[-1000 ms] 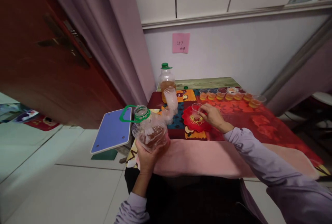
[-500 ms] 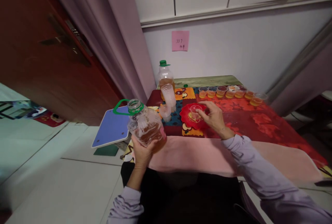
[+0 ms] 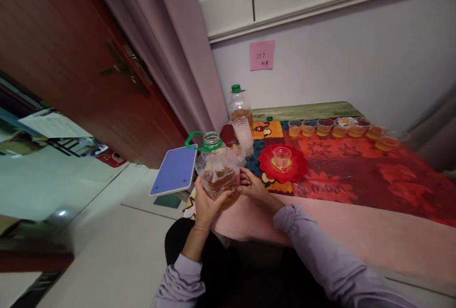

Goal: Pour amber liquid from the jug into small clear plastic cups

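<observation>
A large clear plastic jug (image 3: 220,171) of amber liquid, uncapped and with a green ring handle, stands upright between my hands at the table's near edge. My left hand (image 3: 208,204) is wrapped round its lower left side. On the jug's right side rests my right hand (image 3: 253,185), fingers curled against it. To the right, one clear plastic cup (image 3: 282,156), seemingly empty, sits on a red scalloped plate (image 3: 264,164). Behind the jug are a leaning stack of clear cups (image 3: 243,134) and a second jug (image 3: 241,108) with a green cap on.
Several cups of amber liquid (image 3: 324,128) form a row along the table's back right. A loose green cap (image 3: 270,119) lies near the back edge. Pink cloth (image 3: 320,217) covers the front edge. A blue board (image 3: 174,171) stands at the left, below a door.
My right hand has let go of the cup on the red plate and moved left onto the jug. The camera view has turned slightly left.
</observation>
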A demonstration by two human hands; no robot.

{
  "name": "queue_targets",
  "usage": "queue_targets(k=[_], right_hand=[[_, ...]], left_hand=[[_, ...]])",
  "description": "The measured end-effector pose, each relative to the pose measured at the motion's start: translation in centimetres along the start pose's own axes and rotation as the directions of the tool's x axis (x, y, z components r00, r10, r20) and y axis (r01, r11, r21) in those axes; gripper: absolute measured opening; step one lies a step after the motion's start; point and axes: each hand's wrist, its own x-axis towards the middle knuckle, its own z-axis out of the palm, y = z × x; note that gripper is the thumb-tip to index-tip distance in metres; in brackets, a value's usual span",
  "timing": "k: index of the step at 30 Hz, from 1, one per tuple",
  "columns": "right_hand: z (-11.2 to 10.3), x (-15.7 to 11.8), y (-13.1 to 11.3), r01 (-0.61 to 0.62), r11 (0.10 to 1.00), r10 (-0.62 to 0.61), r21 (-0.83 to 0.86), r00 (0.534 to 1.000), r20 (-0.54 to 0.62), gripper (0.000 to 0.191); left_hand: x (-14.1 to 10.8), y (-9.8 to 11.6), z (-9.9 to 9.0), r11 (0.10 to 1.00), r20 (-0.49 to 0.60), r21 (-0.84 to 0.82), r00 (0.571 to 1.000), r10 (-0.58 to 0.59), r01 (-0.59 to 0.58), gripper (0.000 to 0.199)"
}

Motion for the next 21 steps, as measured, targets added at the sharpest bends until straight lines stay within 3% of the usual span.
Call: queue_targets(k=[5,10,15,21], right_hand=[[0.0,-0.8,-0.5,-0.003,0.997,0.000,0.080,0.999,0.044,0.116],[0.6,-1.1,-1.0,0.006,0.988,-0.006,0.156,1.000,-0.005,0.105],[0.8,-1.1,-1.8,0.059,0.968,-0.048,0.246,0.997,-0.053,0.109],[1.7,-2.0,-2.7,0.076,0.955,-0.042,0.285,0.992,-0.121,0.085]], left_hand=[[0.3,1.7,0.8,0.998,-0.003,0.057,1.000,0.015,-0.015,0.105],[0.6,3.8,1.7,0.981,0.021,0.160,0.994,0.106,-0.108,0.102],[0.8,5.7,2.6,0.943,0.069,0.273,0.982,0.176,-0.188,0.104],[1.6,8.1,3.0,0.843,0.184,0.492,0.973,0.140,-0.215,0.093]])
